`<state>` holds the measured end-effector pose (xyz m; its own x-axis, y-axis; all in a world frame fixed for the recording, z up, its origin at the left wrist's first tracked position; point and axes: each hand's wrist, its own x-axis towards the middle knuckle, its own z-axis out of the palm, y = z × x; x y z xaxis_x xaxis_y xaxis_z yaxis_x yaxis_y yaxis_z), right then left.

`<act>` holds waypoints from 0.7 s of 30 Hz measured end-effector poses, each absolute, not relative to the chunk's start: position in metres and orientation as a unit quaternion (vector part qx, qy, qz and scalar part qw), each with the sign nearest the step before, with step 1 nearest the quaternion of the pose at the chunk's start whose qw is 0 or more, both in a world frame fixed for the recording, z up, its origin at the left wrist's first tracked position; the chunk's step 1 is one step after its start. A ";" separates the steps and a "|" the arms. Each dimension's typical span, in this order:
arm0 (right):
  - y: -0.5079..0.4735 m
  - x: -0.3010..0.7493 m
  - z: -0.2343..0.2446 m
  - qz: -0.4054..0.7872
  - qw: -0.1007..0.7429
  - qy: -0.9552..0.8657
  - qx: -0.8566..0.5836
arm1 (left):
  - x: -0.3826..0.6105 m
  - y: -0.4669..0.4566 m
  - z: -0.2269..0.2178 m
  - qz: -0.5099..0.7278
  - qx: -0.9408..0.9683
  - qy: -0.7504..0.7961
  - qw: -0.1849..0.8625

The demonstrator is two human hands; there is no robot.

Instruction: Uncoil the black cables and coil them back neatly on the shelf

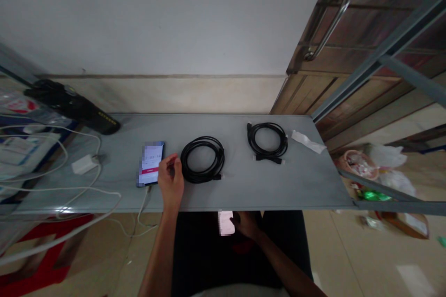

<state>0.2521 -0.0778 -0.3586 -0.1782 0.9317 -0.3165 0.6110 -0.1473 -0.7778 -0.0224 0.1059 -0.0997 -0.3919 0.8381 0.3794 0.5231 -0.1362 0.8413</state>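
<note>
My left hand [171, 180] is over the table's front part, its fingers curled in and nothing visible in them. It is at the right edge of a phone [152, 163] lying face up with a lit screen, a white cable plugged into its lower end. Just right of that hand lies a coiled black cable [184, 168]. Below the table edge, over my lap, my right hand [246, 225] is closed on a second phone [226, 222] with a bright white screen; its fingers are partly in shadow.
Another coiled black cable [267, 154] and a crumpled white strip [308, 141] lie on the grey table [251, 190]. At left are a black bottle-shaped object [87, 111], a white charger [84, 164] and loose white cables. A metal frame [369, 69] rises at right.
</note>
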 end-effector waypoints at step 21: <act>-0.077 0.252 -0.358 0.454 0.132 -0.619 -0.626 | -0.023 0.106 -0.098 0.532 0.526 0.644 0.159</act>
